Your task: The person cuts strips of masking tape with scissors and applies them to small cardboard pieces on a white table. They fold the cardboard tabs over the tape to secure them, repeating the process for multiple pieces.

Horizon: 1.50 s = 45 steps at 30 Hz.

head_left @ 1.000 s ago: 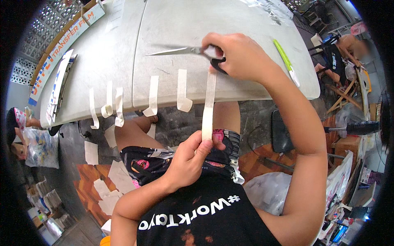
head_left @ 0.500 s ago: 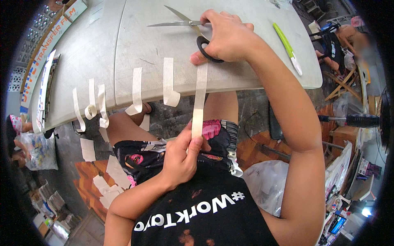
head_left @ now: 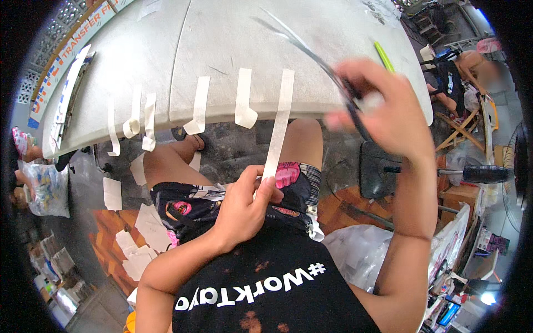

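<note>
My left hand (head_left: 247,205) pinches the lower end of a long whitish strip of tape (head_left: 280,130) above my lap. The strip's upper end sticks to the near edge of the white table (head_left: 239,33). To its right, my right hand (head_left: 388,108), smeared by motion, holds scissors (head_left: 316,58) with black handles. Their blades point to the far left and look nearly together, though blurred. Left of the held strip, several shorter tape strips (head_left: 200,102) hang from the table edge, some with curled lower ends.
A slim green pen-like tool (head_left: 383,56) lies at the table's right, partly behind my right hand. A long printed box (head_left: 72,47) lies along the left. Paper scraps (head_left: 136,255) litter the floor. A clear plastic bag (head_left: 355,244) and another person (head_left: 477,69) are on the right.
My right hand has left the strip's top at the table and swung right and nearer with the scissors, whose blades have come closer together. My left hand still holds the strip.
</note>
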Tool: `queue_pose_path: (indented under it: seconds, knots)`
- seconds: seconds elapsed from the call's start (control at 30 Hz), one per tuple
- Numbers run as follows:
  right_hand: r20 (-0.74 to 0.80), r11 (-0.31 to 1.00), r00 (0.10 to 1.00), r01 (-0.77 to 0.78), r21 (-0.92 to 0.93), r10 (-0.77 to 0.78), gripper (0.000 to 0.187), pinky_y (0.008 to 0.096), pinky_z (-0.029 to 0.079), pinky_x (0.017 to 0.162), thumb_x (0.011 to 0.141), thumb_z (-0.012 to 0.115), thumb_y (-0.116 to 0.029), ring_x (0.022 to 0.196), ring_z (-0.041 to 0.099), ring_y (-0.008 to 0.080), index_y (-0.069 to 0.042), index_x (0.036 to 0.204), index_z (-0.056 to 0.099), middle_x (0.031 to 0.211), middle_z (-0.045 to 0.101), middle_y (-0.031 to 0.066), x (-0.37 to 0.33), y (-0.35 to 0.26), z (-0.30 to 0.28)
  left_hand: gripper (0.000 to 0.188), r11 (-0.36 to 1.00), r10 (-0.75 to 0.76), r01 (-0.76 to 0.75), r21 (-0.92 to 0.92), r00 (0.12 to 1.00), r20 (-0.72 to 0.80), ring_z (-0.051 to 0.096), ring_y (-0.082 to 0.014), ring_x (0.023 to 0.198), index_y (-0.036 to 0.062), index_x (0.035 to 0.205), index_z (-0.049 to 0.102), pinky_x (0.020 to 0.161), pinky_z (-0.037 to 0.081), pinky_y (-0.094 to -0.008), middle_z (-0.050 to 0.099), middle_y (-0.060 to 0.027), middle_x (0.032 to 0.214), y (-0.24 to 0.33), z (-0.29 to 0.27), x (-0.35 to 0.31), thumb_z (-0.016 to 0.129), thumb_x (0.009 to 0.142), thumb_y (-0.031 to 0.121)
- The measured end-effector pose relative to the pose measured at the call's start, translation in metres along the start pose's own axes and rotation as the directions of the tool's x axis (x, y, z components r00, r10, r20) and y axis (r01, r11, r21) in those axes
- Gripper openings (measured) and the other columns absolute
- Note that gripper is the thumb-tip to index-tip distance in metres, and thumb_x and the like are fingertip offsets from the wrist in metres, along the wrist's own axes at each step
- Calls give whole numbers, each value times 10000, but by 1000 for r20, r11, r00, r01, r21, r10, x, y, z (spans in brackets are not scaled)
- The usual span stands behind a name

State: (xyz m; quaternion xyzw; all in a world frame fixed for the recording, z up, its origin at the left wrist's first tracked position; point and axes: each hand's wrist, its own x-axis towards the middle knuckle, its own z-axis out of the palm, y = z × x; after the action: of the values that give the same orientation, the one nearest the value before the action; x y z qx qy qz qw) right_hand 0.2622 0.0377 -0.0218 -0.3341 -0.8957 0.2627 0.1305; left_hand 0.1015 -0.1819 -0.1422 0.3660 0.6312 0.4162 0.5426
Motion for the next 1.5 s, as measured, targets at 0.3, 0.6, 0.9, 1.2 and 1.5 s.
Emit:
queue_pose_path:
  seconds: [0.3, 0.6, 0.9, 1.2, 1.5]
  knots:
    - [677, 906, 728, -352, 234, 108, 745, 323, 530, 672, 562, 992, -431, 793, 642, 178, -13, 1095, 682, 895, 677, 86, -85, 55, 24, 349, 999, -26, 23, 33, 994, 102, 679, -154, 911, -19, 1138, 629, 854, 529, -327, 743, -96, 965, 14, -12, -16, 457, 1100, 283]
    - [609, 945, 793, -192, 265, -10, 638, 272, 445, 560, 593, 988, -382, 613, 556, 103, -46, 1059, 709, 687, 604, 17, -53, 51, 35, 346, 997, -26, 19, 77, 996, 86, 665, -149, 905, -16, 1095, 652, 854, 516, -323, 737, -79, 956, 19, -12, -14, 443, 1097, 260]
    - [657, 971, 752, -117, 209, -51, 575, 281, 393, 513, 587, 987, -382, 565, 512, 97, -64, 992, 734, 626, 565, -14, -62, 50, 27, 334, 993, -96, 84, 82, 982, 163, 636, -147, 839, -15, 1080, 655, 804, 500, -316, 729, -77, 907, -6, -11, -18, 455, 1093, 252]
    - [-197, 891, 978, -147, -429, 66, 521, 444, 516, 749, 784, 812, -209, 813, 679, 380, -96, 1278, 690, 881, 689, 222, -20, 52, -27, 319, 980, -38, -19, 200, 960, 278, 628, -216, 676, -6, 983, 614, 668, 497, -366, 634, -103, 712, -16, -11, -13, 481, 1082, 266]
    - [43, 899, 999, 31, -437, -14, 416, 468, 501, 963, 969, 645, -317, 1115, 620, 378, -47, 1286, 646, 1110, 647, 177, 7, -5, -21, 297, 959, 208, -259, 115, 919, 335, 643, -179, 734, -6, 1079, 621, 682, 499, -324, 663, -76, 774, 50, -15, -14, 484, 1088, 257]
